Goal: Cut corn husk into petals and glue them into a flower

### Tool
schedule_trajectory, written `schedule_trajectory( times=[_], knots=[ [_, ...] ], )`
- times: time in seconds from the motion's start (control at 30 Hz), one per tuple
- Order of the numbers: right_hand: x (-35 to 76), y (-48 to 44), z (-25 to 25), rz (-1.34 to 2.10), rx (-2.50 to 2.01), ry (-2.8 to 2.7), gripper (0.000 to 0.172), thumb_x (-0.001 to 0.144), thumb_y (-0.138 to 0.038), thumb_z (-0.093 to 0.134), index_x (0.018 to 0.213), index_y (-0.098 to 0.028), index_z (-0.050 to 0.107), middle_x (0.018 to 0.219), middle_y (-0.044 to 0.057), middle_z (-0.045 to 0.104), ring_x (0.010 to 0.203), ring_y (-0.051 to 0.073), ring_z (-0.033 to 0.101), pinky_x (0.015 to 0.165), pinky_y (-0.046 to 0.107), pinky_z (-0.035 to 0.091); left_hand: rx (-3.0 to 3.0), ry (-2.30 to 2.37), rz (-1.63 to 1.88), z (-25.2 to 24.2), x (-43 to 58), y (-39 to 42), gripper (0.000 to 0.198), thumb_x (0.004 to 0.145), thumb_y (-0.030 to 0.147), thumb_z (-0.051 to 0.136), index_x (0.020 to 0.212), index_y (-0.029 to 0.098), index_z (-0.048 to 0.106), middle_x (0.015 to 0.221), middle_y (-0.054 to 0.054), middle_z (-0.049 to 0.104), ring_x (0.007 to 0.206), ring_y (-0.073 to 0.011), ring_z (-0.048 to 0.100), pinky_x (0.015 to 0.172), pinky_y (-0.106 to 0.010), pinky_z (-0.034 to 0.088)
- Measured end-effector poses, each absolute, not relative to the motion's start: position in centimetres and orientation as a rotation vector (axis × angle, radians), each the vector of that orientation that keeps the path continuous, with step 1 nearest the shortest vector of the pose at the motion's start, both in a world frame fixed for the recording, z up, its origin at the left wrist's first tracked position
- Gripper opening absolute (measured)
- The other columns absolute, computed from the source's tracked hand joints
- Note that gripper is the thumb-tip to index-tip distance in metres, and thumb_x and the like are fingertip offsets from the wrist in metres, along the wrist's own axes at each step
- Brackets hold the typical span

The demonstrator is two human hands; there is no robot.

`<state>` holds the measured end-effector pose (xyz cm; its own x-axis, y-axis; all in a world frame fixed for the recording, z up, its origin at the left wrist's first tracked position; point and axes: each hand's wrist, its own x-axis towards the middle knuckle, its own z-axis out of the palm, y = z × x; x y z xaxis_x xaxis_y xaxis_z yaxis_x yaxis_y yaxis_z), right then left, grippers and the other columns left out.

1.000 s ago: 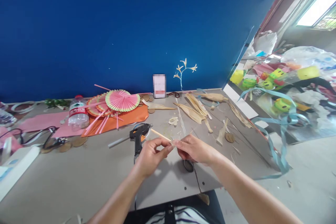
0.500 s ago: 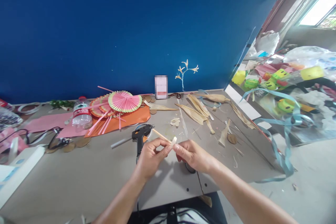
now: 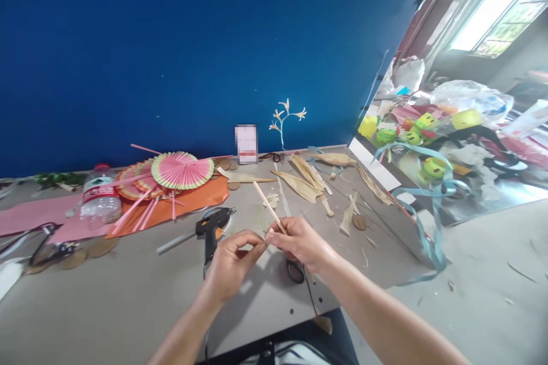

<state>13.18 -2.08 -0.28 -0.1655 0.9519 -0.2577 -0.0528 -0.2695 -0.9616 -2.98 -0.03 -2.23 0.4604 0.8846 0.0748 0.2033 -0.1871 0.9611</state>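
Note:
A thin pale wooden stick (image 3: 269,205) slants up and away from my right hand (image 3: 302,242), whose thumb and fingers are closed around its lower end. Against it, my left hand (image 3: 237,259) pinches with thumb and forefinger, the tips meeting those of the right. A small whitish bit shows at the meeting point; what the left fingertips grip is too small to make out. Black scissors handles (image 3: 295,271) lie partly hidden beneath my right hand. Left of the hands rests a black glue gun (image 3: 212,227) with a glue stick (image 3: 175,242) in its back.
Dried corn husks (image 3: 299,185) and scraps spread over the grey table (image 3: 141,296). Pink paper fans (image 3: 182,171) lie by a plastic bottle (image 3: 99,199). A small husk-flower stem (image 3: 281,125) stands against the blue panel (image 3: 205,51). Blue ribbon (image 3: 436,239) hangs at the right edge.
The stick has passed from my left fingers into my right hand and now points more steeply away. My view has turned a little to the right, exposing the scissors handles more.

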Motion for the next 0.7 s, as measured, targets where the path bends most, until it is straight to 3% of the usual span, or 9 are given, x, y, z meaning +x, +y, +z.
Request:
schedule_trajectory(
  times=[0.07,0.13,0.23,0.3,0.4,0.57,0.63,0.7],
  knots=[
    [12.8,-1.7,-0.6,1.509,-1.290,-1.134,0.023,0.064,-0.034,0.064,0.063,-0.016,0.049,0.043,-0.011,0.031,0.034,0.002,0.021,0.034,0.018,0.016,1.652,1.003,0.782,-2.3,-2.8,0.2,0.022,0.072,0.034,0.056,0.068,0.014,0.063,0.071,-0.004,0.061,0.070,-0.0155,0.056,0.057,-0.022,0.046],
    [12.7,-0.6,-1.2,1.396,-1.378,-1.212,0.018,0.068,-0.032,0.060,0.064,-0.016,0.050,0.043,-0.010,0.033,0.034,0.003,0.023,0.035,0.018,0.019,1.590,1.072,0.766,-2.6,-2.6,0.4,0.028,0.069,0.037,0.059,0.084,0.015,0.064,0.084,-0.007,0.064,0.076,-0.0185,0.058,0.056,-0.024,0.048],
    [13.5,1.9,-2.5,1.079,-1.687,-1.419,0.021,0.075,-0.032,0.049,0.063,-0.016,0.052,0.044,-0.008,0.039,0.036,0.004,0.029,0.038,0.017,0.024,1.482,1.151,0.790,-3.2,-2.7,0.5,0.062,0.063,0.039,0.063,0.119,0.018,0.046,0.120,-0.012,0.051,0.095,-0.0243,0.056,0.056,-0.027,0.052],
    [14.4,3.3,-3.3,0.986,-1.803,-1.453,0.023,0.076,-0.027,0.046,0.057,-0.015,0.052,0.043,-0.006,0.043,0.037,0.005,0.032,0.040,0.018,0.026,1.458,1.168,0.831,-3.5,-2.9,0.4,0.071,0.065,0.039,0.062,0.127,0.018,0.036,0.130,-0.014,0.040,0.103,-0.0256,0.053,0.061,-0.030,0.054],
    [16.3,4.0,-3.8,0.865,-1.926,-1.484,0.021,0.072,-0.020,0.049,0.052,-0.014,0.053,0.042,-0.003,0.048,0.041,0.007,0.039,0.044,0.019,0.028,1.460,1.151,0.866,-3.7,-3.5,0.0,0.064,0.070,0.040,0.058,0.126,0.017,0.037,0.129,-0.013,0.042,0.100,-0.0230,0.055,0.069,-0.030,0.053],
    [21.0,0.8,-3.4,0.573,-2.147,-1.416,0.018,0.074,-0.028,0.048,0.068,-0.014,0.059,0.061,0.002,0.059,0.056,0.012,0.050,0.051,0.021,0.032,1.452,1.163,0.773,-3.6,-4.8,-0.4,0.052,0.073,0.040,0.055,0.118,0.016,0.046,0.112,-0.011,0.054,0.090,-0.0196,0.057,0.071,-0.029,0.051],
    [23.7,-0.8,-3.3,0.461,-2.268,-1.317,0.025,0.078,-0.032,0.044,0.086,-0.014,0.059,0.070,0.004,0.061,0.061,0.014,0.053,0.053,0.022,0.034,1.432,1.164,0.749,-3.4,-5.1,-0.5,0.050,0.073,0.040,0.055,0.115,0.016,0.049,0.107,-0.010,0.057,0.087,-0.0188,0.057,0.071,-0.030,0.050],
    [26.3,-2.1,-3.4,0.346,-2.393,-1.193,0.036,0.079,-0.030,0.041,0.110,-0.014,0.048,0.082,0.007,0.062,0.070,0.018,0.055,0.059,0.025,0.037,1.421,1.157,0.730,-3.1,-5.0,-0.6,0.047,0.073,0.040,0.055,0.113,0.016,0.050,0.104,-0.010,0.057,0.085,-0.0182,0.057,0.071,-0.030,0.049]
  ],
)
